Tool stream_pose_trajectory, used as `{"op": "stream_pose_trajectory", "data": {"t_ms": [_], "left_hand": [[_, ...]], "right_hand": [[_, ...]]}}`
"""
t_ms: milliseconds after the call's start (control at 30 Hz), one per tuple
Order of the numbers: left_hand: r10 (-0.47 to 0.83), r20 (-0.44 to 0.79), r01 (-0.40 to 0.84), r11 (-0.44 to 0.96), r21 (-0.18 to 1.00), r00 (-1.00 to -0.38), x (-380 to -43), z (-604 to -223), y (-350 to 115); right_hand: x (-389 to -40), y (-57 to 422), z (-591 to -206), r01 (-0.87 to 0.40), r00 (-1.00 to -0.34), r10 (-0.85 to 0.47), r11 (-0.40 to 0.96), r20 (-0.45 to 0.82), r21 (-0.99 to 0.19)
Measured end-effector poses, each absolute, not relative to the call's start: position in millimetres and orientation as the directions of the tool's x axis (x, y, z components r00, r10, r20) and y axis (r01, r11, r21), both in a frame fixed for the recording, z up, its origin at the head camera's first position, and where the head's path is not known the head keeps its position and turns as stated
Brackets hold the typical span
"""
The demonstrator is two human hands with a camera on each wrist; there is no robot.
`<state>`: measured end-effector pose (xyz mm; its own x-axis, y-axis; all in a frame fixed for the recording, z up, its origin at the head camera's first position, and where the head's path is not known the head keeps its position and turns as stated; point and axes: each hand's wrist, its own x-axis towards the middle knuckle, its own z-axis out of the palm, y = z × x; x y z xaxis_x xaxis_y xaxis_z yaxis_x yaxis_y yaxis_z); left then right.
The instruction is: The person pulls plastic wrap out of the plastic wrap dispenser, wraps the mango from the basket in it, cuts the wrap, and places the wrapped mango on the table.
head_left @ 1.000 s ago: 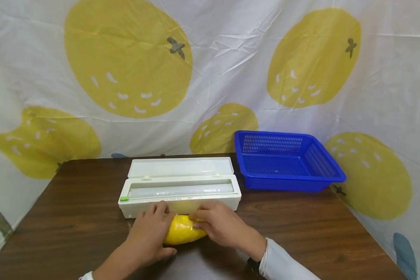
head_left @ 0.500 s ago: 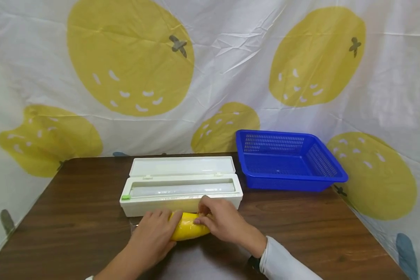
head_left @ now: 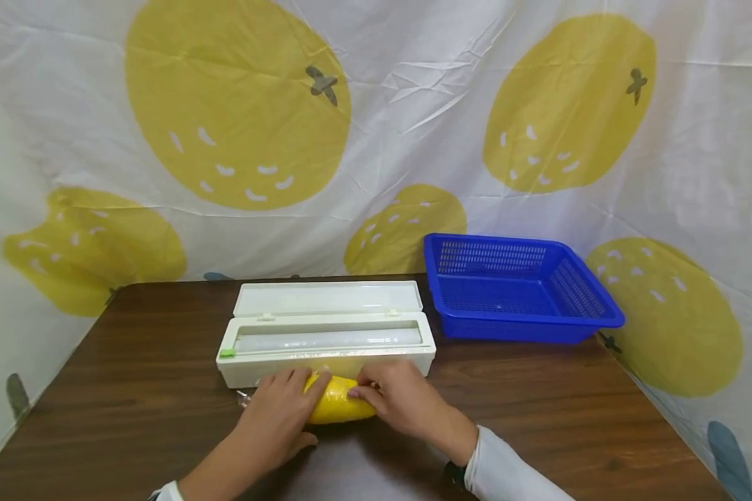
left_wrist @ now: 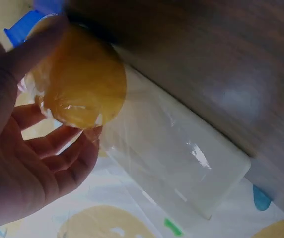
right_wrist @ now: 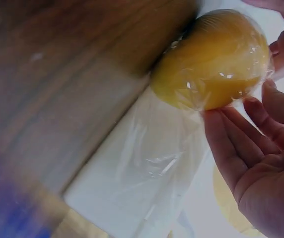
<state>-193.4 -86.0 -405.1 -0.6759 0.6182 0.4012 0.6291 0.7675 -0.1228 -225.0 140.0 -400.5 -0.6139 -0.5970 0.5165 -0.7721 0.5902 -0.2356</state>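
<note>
A smooth yellow fruit (head_left: 340, 401), its exact kind unclear, lies on the table wrapped in clear plastic wrap (right_wrist: 157, 171). My left hand (head_left: 278, 414) grips its left end, with the fingers over the far side; the thumb crosses the fruit in the left wrist view. At the right end, my right hand (head_left: 404, 400) pinches the wrap along the fruit's upper edge between thumb and fingers. Loose film sticks out past the left hand, and glossy creases show in both wrist views. Just behind the fruit stands a white wrap dispenser (head_left: 269, 372), lid up, with a roll of film (head_left: 326, 339) inside.
A blue plastic basket (head_left: 520, 328) stands at the back right of the brown table (head_left: 570, 403). The dispenser has a green slider (head_left: 228, 353) at its left front. Behind the table hangs a white cloth (head_left: 401, 132) with yellow fruit prints.
The fruit has shifted slightly right and toward the dispenser under my left hand. My right fingers lifted a little, then came down again at the fruit's right end.
</note>
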Motion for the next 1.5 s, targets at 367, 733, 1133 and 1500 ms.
{"op": "stream_pose_trajectory", "data": {"t_ms": [367,733,1133,1500], "left_hand": [[0.609,0.392,0.672,0.739,0.036,-0.69,-206.5,-399.0,-93.6],[0.545,0.301,0.617,0.741,0.264,-0.783,-213.7,-394.5,-97.4],[0.454,0.236,0.511,0.746,0.426,-0.859,-221.3,-393.5,-98.5],[0.466,0.244,0.522,0.692,0.499,-0.851,-224.7,-393.1,-98.1]], "right_hand": [[-202.7,142.4,-383.6,-0.71,-0.696,-0.664,0.693,0.274,-0.123],[-203.5,142.2,-385.3,-0.691,-0.695,-0.645,0.722,0.319,-0.044],[-210.1,140.2,-392.8,-0.669,-0.71,-0.641,0.744,0.293,0.006],[-218.6,137.8,-403.3,-0.658,-0.69,-0.638,0.749,0.34,0.071]]}}
